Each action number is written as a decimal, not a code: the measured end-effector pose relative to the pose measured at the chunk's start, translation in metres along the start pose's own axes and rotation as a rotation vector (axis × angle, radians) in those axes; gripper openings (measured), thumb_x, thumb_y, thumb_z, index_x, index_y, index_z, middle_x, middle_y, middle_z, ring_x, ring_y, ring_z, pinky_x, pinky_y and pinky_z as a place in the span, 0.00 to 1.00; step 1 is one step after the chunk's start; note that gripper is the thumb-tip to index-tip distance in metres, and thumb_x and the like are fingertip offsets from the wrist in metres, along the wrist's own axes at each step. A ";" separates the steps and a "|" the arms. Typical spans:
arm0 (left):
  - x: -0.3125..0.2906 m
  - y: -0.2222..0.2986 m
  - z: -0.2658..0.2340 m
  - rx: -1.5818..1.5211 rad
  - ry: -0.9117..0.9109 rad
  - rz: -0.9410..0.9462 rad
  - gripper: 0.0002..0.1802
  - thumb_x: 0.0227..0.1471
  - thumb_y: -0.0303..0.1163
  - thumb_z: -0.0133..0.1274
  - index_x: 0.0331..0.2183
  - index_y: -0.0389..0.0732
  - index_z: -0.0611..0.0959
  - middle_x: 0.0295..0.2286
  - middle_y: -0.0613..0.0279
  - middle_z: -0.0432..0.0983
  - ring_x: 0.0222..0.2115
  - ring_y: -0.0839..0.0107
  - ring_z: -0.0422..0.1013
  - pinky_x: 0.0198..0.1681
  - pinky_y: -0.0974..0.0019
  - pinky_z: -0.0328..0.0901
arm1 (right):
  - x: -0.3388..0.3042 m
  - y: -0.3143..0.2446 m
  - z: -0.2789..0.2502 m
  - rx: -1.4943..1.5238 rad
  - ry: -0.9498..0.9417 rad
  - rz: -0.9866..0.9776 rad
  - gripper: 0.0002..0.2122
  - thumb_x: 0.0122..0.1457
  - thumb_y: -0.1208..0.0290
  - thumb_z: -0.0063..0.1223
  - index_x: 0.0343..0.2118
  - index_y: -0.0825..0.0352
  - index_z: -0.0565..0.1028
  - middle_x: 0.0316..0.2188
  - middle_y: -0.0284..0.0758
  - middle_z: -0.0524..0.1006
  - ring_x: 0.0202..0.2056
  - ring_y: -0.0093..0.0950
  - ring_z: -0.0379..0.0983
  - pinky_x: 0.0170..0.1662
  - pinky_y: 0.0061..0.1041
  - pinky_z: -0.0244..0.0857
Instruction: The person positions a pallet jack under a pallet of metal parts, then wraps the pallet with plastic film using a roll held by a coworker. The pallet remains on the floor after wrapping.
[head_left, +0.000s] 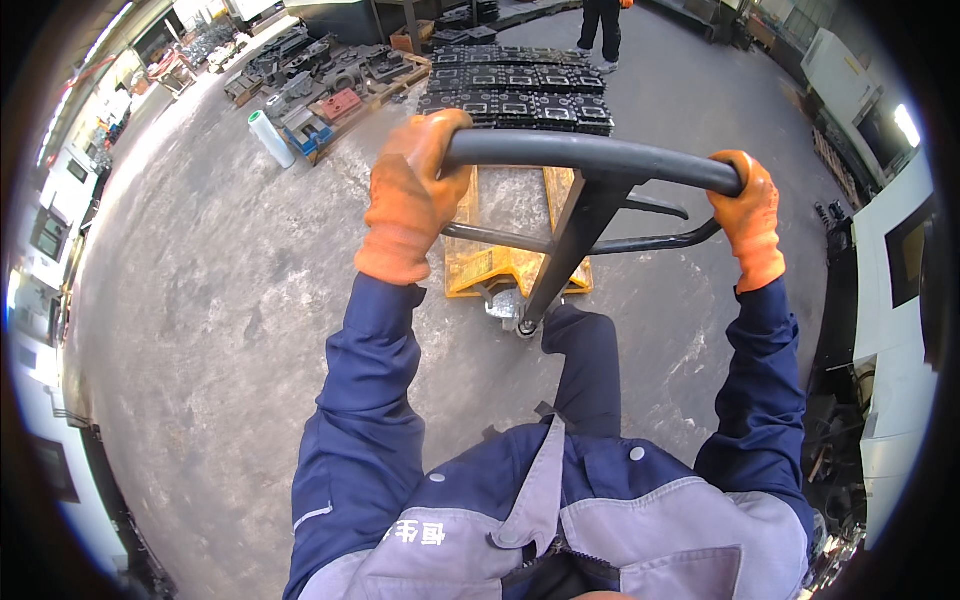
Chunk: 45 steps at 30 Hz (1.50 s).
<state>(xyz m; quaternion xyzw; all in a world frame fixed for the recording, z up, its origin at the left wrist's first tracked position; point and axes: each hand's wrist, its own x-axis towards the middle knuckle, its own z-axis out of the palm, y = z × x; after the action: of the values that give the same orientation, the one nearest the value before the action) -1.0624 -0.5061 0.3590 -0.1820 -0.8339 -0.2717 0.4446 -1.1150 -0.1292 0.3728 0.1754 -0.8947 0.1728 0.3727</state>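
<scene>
Both my hands, in orange gloves, grip the black handle (590, 150) of a yellow pallet jack (485, 268). My left hand (412, 190) is closed round the handle's left end, and my right hand (748, 205) wraps its right end. The handle's shaft (562, 245) slopes down to the jack's wheels and pump by my leg. Ahead, the jack's forks reach toward a low stack of black metal parts (515, 85). Whether the forks go under that stack is hidden by the handle.
Left of the stack, grey castings (310, 85) lie on a wooden pallet with a blue part (308, 137) at its corner. A white-green roll (270, 138) stands beside it. Another person (600, 30) stands beyond the stack. White machines (905, 260) line the right side.
</scene>
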 end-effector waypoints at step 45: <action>-0.232 0.214 -0.125 0.356 -0.099 0.021 0.06 0.30 0.25 0.57 0.19 0.42 0.76 0.13 0.63 0.60 0.15 0.62 0.63 0.21 0.60 0.62 | -0.210 -0.094 -0.091 0.165 -1.496 -0.340 0.22 0.65 0.51 0.42 0.44 0.65 0.79 0.36 0.43 0.82 0.40 0.41 0.78 0.52 0.34 0.68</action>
<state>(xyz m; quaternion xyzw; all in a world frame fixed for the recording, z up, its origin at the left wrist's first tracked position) -0.7406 -0.4294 0.2838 -0.1222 -0.8878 -0.1057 0.4308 -0.8795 -0.1332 0.2970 0.4077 -0.8536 0.0146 -0.3239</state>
